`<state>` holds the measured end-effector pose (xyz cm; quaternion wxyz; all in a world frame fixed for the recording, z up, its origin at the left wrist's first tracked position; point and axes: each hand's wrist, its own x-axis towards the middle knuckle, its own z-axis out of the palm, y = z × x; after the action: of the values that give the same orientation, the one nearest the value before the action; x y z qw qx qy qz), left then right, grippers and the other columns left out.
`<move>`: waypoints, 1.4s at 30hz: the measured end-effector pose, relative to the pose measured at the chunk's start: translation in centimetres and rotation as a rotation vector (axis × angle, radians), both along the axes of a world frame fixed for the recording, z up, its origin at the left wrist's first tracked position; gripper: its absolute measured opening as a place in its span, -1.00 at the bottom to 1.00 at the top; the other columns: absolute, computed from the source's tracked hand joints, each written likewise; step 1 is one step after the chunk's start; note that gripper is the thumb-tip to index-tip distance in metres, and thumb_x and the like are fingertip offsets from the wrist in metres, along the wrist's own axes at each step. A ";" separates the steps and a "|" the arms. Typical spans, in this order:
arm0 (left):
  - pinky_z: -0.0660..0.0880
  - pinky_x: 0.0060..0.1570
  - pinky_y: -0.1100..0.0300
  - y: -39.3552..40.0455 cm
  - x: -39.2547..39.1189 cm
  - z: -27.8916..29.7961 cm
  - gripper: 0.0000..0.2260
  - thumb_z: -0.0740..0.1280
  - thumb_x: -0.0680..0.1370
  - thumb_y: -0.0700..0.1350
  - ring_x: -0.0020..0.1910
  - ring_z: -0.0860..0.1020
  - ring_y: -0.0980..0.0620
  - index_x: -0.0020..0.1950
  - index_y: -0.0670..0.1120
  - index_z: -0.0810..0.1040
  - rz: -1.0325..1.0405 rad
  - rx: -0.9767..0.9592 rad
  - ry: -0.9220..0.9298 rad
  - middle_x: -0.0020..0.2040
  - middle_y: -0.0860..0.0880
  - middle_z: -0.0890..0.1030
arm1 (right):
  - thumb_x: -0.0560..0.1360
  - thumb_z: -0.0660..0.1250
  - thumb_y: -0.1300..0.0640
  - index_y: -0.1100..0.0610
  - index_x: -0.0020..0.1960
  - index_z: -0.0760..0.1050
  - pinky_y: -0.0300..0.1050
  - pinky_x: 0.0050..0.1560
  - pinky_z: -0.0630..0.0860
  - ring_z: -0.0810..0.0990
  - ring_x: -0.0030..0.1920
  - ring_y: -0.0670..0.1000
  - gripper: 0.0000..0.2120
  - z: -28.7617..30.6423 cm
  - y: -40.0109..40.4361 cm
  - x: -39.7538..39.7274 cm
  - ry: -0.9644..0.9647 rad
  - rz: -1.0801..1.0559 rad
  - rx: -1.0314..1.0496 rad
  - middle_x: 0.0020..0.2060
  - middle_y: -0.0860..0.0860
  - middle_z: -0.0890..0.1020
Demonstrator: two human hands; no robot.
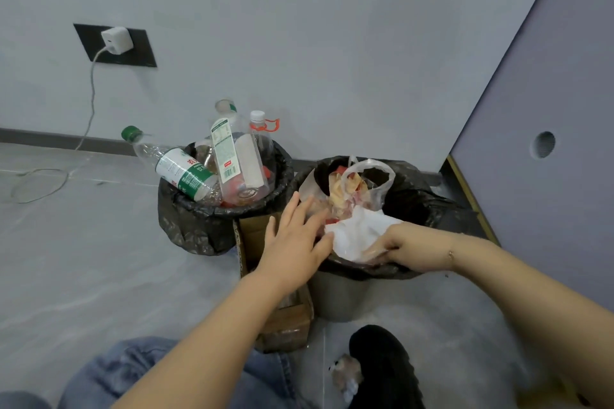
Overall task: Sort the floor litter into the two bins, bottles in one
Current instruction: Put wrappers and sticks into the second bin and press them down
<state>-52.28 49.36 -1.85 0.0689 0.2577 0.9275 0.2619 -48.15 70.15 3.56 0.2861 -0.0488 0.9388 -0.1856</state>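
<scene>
Two bins lined with black bags stand against the wall. The left bin (186,226) is piled with clear plastic bottles (232,159), one with a green cap sticking out to the left. The right bin (415,196) holds mixed litter: a clear plastic bag (368,183) and white crumpled paper (355,232). My left hand (295,242) lies flat with straight fingers on the litter at that bin's left rim. My right hand (398,246) pinches the white paper at the bin's near rim.
A brown cardboard box (252,236) stands between the bins, partly under my left arm. A crumpled clear wrapper (345,375) lies on the grey floor beside my black shoe (385,368). A white charger (116,40) with its cable hangs from the wall socket at left.
</scene>
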 end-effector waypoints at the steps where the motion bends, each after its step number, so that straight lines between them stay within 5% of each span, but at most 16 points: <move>1: -0.19 0.48 -0.13 0.1 -0.1 0.0 -0.58 0.03 0.64 0.12 0.51 -0.30 0.16 0.51 0.17 0.16 -0.002 -0.011 0.004 0.57 0.15 -0.06 | 0.59 0.19 0.19 -0.16 0.02 0.63 -0.24 0.07 0.48 0.51 -0.10 -0.15 -0.69 -0.3 0.1 0.0 -0.014 0.008 0.041 -0.12 -0.23 0.60; 3: -0.18 0.47 -0.12 0.1 -0.3 -0.1 -0.59 0.03 0.64 0.10 0.51 -0.29 0.16 0.51 0.18 0.16 -0.004 -0.009 0.004 0.57 0.14 -0.04 | 0.59 0.14 0.21 -0.22 0.00 0.62 -0.16 0.18 0.48 0.52 0.00 -0.08 -0.61 -0.5 -0.5 -0.5 -0.097 0.007 0.097 -0.05 -0.24 0.59; 8: -0.16 0.49 -0.13 0.1 -0.4 0.0 -0.60 0.03 0.64 0.01 0.52 -0.28 0.15 0.50 0.16 0.20 0.000 0.036 -0.021 0.58 0.11 -0.05 | 0.62 0.07 0.07 -0.08 0.34 0.43 -0.05 0.26 0.36 0.42 0.17 0.04 -0.66 1.0 -2.4 -2.4 -0.470 -0.003 0.300 0.23 -0.01 0.46; 10: -0.14 0.48 -0.13 0.2 -0.5 0.1 -0.60 0.02 0.65 0.00 0.52 -0.28 0.14 0.50 0.15 0.21 0.004 0.045 -0.026 0.58 0.11 -0.05 | 0.59 0.12 -0.10 -0.01 0.37 0.38 -0.05 0.29 0.33 0.43 0.16 0.04 -0.61 1.6 -2.9 -2.4 -0.541 -0.125 0.272 0.18 0.02 0.46; 13: -0.14 0.47 -0.15 0.2 -0.5 0.1 -0.60 0.01 0.65 0.00 0.52 -0.30 0.13 0.50 0.14 0.20 0.013 0.036 -0.042 0.58 0.09 -0.07 | 0.57 0.18 -0.07 0.09 0.12 0.46 -0.15 0.06 0.44 0.52 -0.04 0.00 -0.73 2.2 -3.2 -2.2 -0.517 -0.279 0.168 -0.07 0.03 0.54; 15: -0.15 0.47 -0.17 0.3 -0.5 0.3 -0.61 0.01 0.65 0.02 0.52 -0.32 0.09 0.50 0.13 0.22 0.028 0.012 -0.044 0.58 0.08 -0.10 | 0.56 0.17 -0.14 0.06 0.25 0.46 -0.10 0.24 0.39 0.52 0.16 0.04 -0.62 2.9 -3.1 -2.0 -0.516 -0.290 0.139 0.16 0.04 0.56; 18: -0.17 0.46 -0.18 0.5 -0.3 0.4 -0.61 0.02 0.65 0.08 0.51 -0.35 0.05 0.49 0.11 0.24 0.038 0.030 -0.090 0.59 0.05 -0.15 | 0.63 -0.11 -0.19 0.04 0.48 0.26 -0.15 0.45 -0.01 0.18 0.48 -0.05 -0.46 4.4 -2.6 -1.5 -0.527 -0.235 0.143 0.45 -0.07 0.30; 20: -0.13 0.47 -0.17 0.3 -0.2 0.6 -0.62 0.06 0.65 0.11 0.53 -0.30 0.05 0.46 0.09 0.29 0.044 0.109 -0.102 0.59 0.03 -0.10 | 0.64 -0.13 -0.18 0.04 0.43 0.36 -0.21 0.43 0.01 0.26 0.43 -0.09 -0.46 5.1 -2.0 -1.0 -0.415 -0.214 0.119 0.39 -0.09 0.38; 22: -0.01 0.50 -0.13 -0.3 -0.1 1.0 -0.65 0.13 0.64 0.07 0.55 -0.14 0.04 0.41 0.06 0.37 0.085 0.243 -0.084 0.58 0.01 0.02 | 0.62 0.01 -0.17 0.06 0.15 0.60 -0.09 0.31 0.31 0.50 0.15 -0.04 -0.52 5.5 -1.3 -0.3 -0.163 -0.150 0.150 0.10 -0.03 0.58; 24: 0.14 0.47 -0.01 -1.6 0.2 1.4 -0.69 0.21 0.62 -0.01 0.52 0.10 0.03 0.36 0.04 0.44 0.163 0.396 -0.049 0.52 0.02 0.21 | 0.58 0.14 -0.11 0.17 -0.30 0.46 -0.05 -0.20 0.34 0.38 -0.30 0.02 -0.57 5.8 -0.8 0.2 0.072 -0.104 0.217 -0.38 0.02 0.42; 27: 0.32 0.26 0.23 -4.6 0.9 0.5 -0.71 0.31 0.56 -0.17 0.32 0.41 0.07 0.28 -0.01 0.51 0.330 0.534 -0.039 0.26 0.05 0.45 | 0.54 0.21 -0.06 0.17 -0.38 0.37 -0.11 -0.38 0.23 0.29 -0.45 0.00 -0.58 7.0 -1.4 1.3 0.356 -0.089 0.327 -0.52 -0.03 0.32; 31: 0.37 0.23 0.12 -8.4 2.4 -3.0 -0.59 0.39 0.50 -0.13 0.29 0.42 -0.06 0.34 -0.06 0.42 0.591 0.403 -0.152 0.25 -0.05 0.43 | 0.54 0.26 0.01 0.02 -0.09 0.64 -0.17 -0.14 0.50 0.56 -0.23 -0.15 -0.81 6.4 -4.3 2.5 0.561 -0.213 -0.016 -0.29 -0.21 0.59; 34: 0.34 0.31 0.02 -9.0 3.2 -4.7 -0.38 0.35 0.52 0.07 0.38 0.36 -0.17 0.49 -0.11 0.21 0.636 0.287 -0.463 0.43 -0.17 0.33 | 0.54 0.29 0.04 -0.02 0.05 0.64 -0.23 0.02 0.51 0.57 -0.07 -0.22 -0.83 4.3 -8.1 2.8 0.568 -0.167 -0.209 -0.09 -0.18 0.65; 36: 0.45 0.26 -0.03 -8.4 3.2 -5.1 -0.45 0.28 0.56 0.08 0.27 0.47 -0.19 0.48 -0.09 0.23 0.623 0.343 -0.654 0.36 -0.19 0.44 | 0.54 0.29 0.07 -0.03 0.04 0.62 -0.28 0.03 0.50 0.56 -0.06 -0.24 -0.84 2.3 -10.3 2.7 0.555 -0.172 -0.284 -0.07 -0.17 0.65; 39: 0.56 0.05 -0.03 -8.1 2.7 -5.3 -0.80 0.20 0.57 -0.08 -0.01 0.60 -0.13 0.13 -0.10 0.50 0.555 0.245 -0.522 0.04 -0.16 0.63 | 0.54 0.27 0.06 -0.04 0.07 0.60 -0.19 0.07 0.53 0.56 -0.06 -0.23 -0.82 -0.1 -12.3 2.4 0.549 -0.224 -0.316 -0.09 -0.18 0.63; 42: 0.54 -0.04 0.04 -8.8 2.8 -4.8 -0.87 0.19 0.56 -0.19 -0.06 0.58 -0.15 0.01 -0.18 0.51 0.564 0.196 -0.413 -0.04 -0.18 0.61 | 0.54 0.26 0.09 -0.03 0.16 0.56 -0.19 0.11 0.53 0.53 -0.01 -0.22 -0.78 -1.3 -12.9 2.7 0.561 -0.287 -0.346 -0.05 -0.20 0.58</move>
<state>-49.50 40.54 -6.63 0.1548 -0.0614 0.8992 0.4045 -45.46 57.26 2.21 -0.0240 -0.0133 0.9328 -0.3592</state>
